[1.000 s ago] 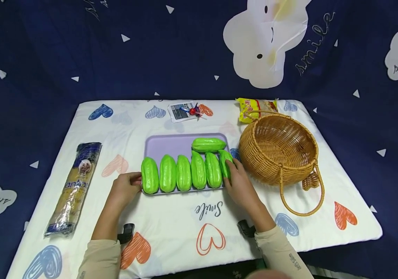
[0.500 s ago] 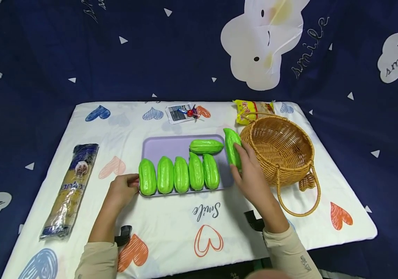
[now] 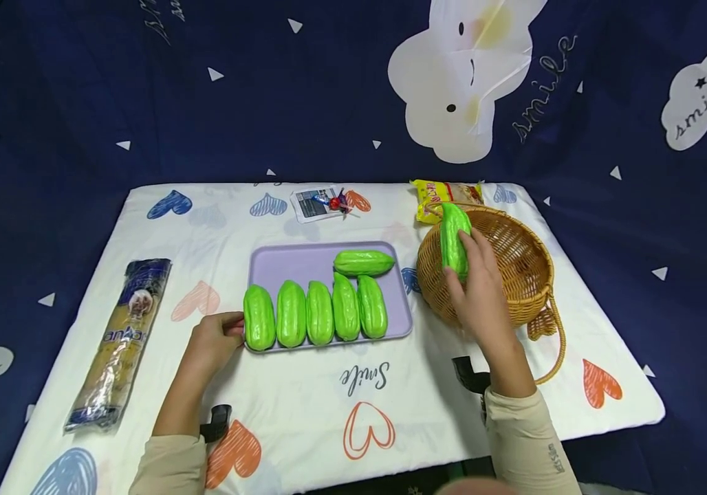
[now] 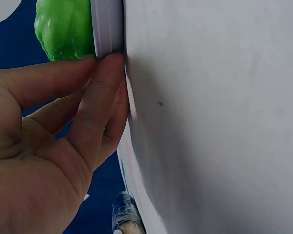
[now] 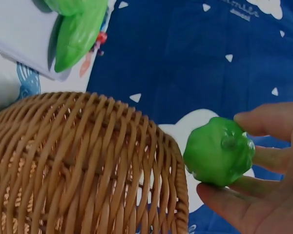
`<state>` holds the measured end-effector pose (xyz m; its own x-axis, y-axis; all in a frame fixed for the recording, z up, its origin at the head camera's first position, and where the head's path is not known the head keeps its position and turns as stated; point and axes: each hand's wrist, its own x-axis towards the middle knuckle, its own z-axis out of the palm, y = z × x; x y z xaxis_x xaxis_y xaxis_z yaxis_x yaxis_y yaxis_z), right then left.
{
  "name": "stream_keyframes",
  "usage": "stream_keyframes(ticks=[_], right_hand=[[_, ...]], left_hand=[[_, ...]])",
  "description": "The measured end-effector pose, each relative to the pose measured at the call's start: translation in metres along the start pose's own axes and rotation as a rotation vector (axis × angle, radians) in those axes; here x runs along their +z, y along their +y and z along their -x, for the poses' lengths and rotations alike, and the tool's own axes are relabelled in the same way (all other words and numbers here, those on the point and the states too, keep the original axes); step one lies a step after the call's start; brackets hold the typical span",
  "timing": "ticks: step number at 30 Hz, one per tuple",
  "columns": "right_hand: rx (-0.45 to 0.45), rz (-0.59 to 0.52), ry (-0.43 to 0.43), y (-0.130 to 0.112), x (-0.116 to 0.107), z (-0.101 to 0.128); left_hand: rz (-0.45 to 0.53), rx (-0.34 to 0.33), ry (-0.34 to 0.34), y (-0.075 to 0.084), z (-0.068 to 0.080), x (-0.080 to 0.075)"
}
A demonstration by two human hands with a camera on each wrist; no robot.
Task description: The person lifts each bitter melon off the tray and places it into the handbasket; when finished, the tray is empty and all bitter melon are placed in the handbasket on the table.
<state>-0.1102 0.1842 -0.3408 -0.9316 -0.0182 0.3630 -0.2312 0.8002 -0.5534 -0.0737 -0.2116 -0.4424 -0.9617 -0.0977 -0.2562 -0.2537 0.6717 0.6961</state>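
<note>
- While the right hand (image 3: 480, 289) holds it, the green gourd (image 3: 454, 238) stands nearly upright over the near rim of the wicker basket (image 3: 517, 275); fingers and thumb are curled round its lower part, and the right wrist view shows its blunt end (image 5: 219, 152) pinched between fingertips and clear of the weave.
- Judged step: carrying one gourd from tray to basket, at the point just short of release. No gourd shows inside the basket.
- Judged next move: take the gourd lower into the basket's hollow, then part the fingers; the rim and the handle (image 3: 548, 344) lying at the near right side need to be cleared.
- At the lilac tray (image 3: 291, 261), the left hand (image 3: 214, 340) steadies the left edge; the left wrist view shows fingertips (image 4: 105, 73) pressed together against the tray's rim, beside the endmost gourd.
- Five gourds stand in a row (image 3: 315, 313) along the tray's near side, touching one another; a sixth (image 3: 363, 262) lies crosswise behind them.
- Elsewhere on the heart-print cloth (image 3: 366, 385): a long pasta packet (image 3: 120, 344) at far left, a yellow noodle packet (image 3: 437, 196) behind the basket, a small card with a sweet (image 3: 322, 203) at the back.
</note>
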Motion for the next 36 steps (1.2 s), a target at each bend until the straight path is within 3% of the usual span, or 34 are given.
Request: stream_keyframes(ticks=[7,17,28,36], right_hand=[[0.027,0.047,0.052,0.012,-0.003,-0.002],[0.067,0.103,0.019,0.029,0.004,-0.003],[0.084,0.1,0.0,0.032,0.003,-0.003],[0.018,0.091,0.057,0.022,0.006,-0.001]], left_hand=[[0.005,-0.027,-0.004,0.001,0.002,0.001],[0.01,-0.026,-0.008,0.002,0.002,0.001],[0.003,-0.025,-0.009,0.003,0.002,0.0],[0.002,-0.012,-0.005,0.005,0.002,-0.001]])
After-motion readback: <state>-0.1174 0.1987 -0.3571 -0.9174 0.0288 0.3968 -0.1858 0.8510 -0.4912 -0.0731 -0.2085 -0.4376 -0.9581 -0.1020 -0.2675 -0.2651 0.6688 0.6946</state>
